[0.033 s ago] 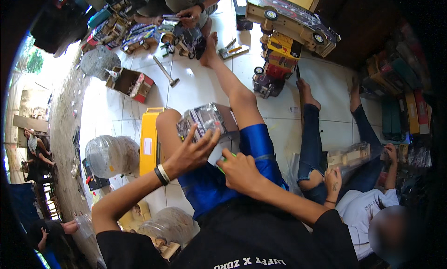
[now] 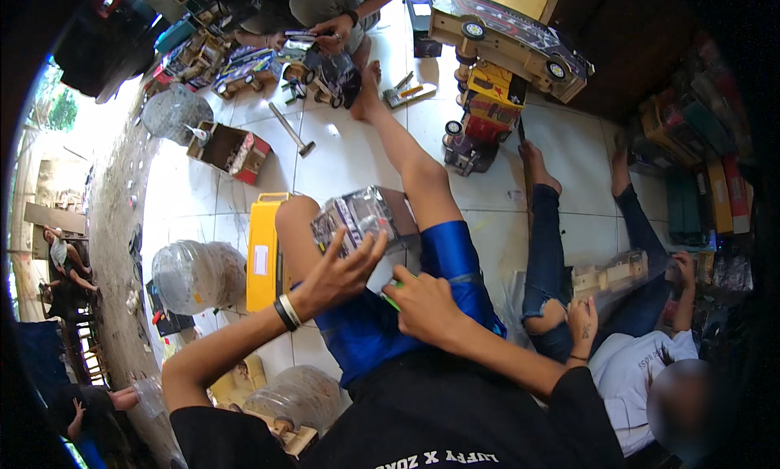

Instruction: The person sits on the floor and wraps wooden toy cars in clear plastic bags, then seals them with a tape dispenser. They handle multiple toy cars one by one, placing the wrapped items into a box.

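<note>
A box-shaped piece (image 2: 357,213) with a dark printed picture and a glossy, plastic-like face rests between my bare legs, near the knees. My left hand (image 2: 345,266) lies against its near side with the fingers stretched and spread. Just to the right, my right hand (image 2: 424,306) is closed around a slim green-handled tool (image 2: 391,302); most of it is hidden in the fingers. A pale flat piece (image 2: 379,276) shows between the two hands, and I cannot tell whether it belongs to the tool.
Beside my left leg stands a yellow case (image 2: 262,254), with a clear plastic-wrapped roll (image 2: 191,276) left of it. Ahead lie a hammer (image 2: 291,129), an open box (image 2: 230,151) and wooden toy trucks (image 2: 508,43). One co-worker (image 2: 638,371) sits at right, another (image 2: 329,34) opposite.
The whole view has shifted slightly. My left fingers sit a little lower on the box, and the right hand has drawn slightly nearer to me, showing more of the pale piece.
</note>
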A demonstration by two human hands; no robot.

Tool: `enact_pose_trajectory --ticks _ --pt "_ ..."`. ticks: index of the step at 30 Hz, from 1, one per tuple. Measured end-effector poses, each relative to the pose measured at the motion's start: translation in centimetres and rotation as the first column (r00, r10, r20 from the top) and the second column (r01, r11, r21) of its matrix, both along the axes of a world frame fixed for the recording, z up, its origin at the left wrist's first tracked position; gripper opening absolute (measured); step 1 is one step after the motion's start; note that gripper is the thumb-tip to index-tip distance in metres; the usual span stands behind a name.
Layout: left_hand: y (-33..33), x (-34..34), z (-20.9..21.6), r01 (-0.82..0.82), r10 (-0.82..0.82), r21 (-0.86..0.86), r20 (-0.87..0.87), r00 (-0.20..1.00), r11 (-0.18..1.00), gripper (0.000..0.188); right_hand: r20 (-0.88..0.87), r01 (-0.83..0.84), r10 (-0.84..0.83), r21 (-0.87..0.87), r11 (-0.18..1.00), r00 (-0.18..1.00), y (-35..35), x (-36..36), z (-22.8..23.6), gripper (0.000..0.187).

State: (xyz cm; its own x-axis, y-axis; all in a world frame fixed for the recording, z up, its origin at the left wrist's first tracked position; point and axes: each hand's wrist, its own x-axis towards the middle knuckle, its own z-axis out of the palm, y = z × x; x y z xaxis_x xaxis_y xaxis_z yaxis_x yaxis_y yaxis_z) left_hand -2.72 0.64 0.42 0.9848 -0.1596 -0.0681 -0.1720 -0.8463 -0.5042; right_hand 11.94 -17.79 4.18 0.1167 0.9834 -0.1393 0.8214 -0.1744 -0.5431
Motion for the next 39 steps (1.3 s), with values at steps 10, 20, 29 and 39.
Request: enact_pose_trajectory --ticks 10,20,29,39 --pt "-3.8 -0.3 -4.8 0.060 0.144 0.571 -0.306 0.941 0.819 0.075 -0.894 0.908 -0.444 -0.134 0.396 0.061 -8.4 10.6 -6.8 0.051" --pt "-3.4 0.5 -0.2 0.049 -0.182 -0.558 -0.186 0.966 0.828 0.043 -0.739 0.902 -0.662 -0.365 0.233 -0.128 -7.6 15.4 -29.6 0.060" --pt "-2.4 4.3 0.9 -0.419 0.493 -0.501 0.018 0.870 0.757 0.076 -0.579 0.911 -0.778 -0.138 0.389 0.245 -7.1 14.0 -41.1 0.066" --pt "-10.5 0.1 -2.2 -0.480 0.483 -0.055 0.073 0.873 0.876 0.071 -0.396 0.769 -0.882 -0.471 0.433 0.254 -6.9 16.9 -37.6 0.098"
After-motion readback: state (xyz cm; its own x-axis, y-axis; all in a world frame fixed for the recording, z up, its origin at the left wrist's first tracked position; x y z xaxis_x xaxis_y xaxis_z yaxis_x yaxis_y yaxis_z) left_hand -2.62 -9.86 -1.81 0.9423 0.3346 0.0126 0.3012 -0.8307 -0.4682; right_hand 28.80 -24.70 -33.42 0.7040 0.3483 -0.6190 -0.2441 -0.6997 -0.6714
